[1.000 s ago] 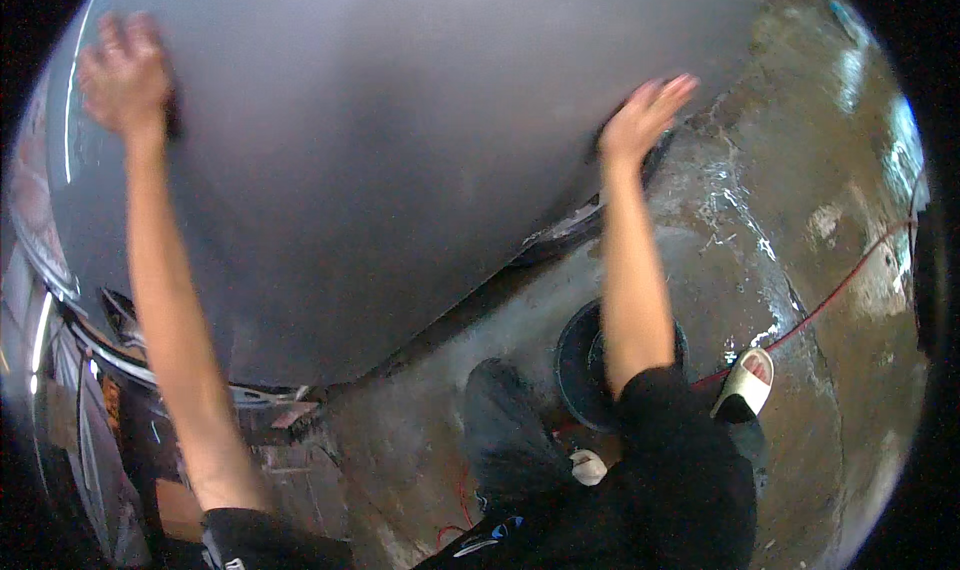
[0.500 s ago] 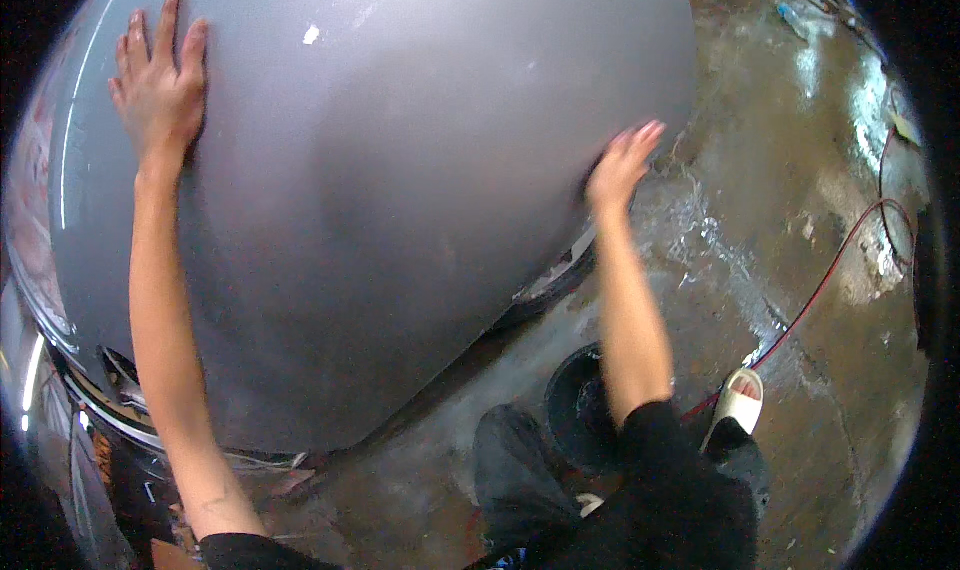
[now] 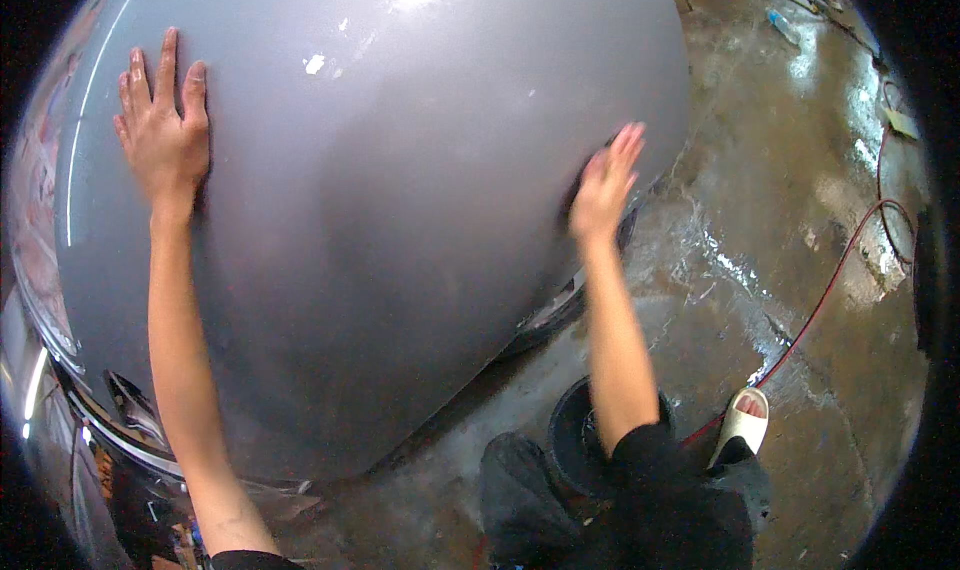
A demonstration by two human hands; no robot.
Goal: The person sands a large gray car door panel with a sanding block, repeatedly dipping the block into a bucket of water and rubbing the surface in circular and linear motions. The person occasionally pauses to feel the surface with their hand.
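Note:
A large grey car body panel (image 3: pixel 400 250), shaped like a hood, fills the left and middle of the view. Its surface is dull, with a few pale patches near the top. My left hand (image 3: pixel 168 145) lies flat on its left side, fingers spread. Near the panel's right edge, my right hand (image 3: pixel 605 185) rests tilted against the surface, its fingers stretched out and close together. A dark strip shows along that hand's left side; whether it is shadow or something under the palm, I cannot tell.
A black bucket (image 3: pixel 565 435) stands on the wet concrete floor (image 3: pixel 740 210), partly behind my right arm. A red hose (image 3: pixel 825 295) runs across the floor at right, near my foot in a pale slipper (image 3: pixel 745 420). A plastic bottle (image 3: pixel 783 25) lies far right.
Both hands stay on the panel. My right hand has shifted a little left along its edge. The whole view has also shifted slightly, with the panel sitting lower in the picture.

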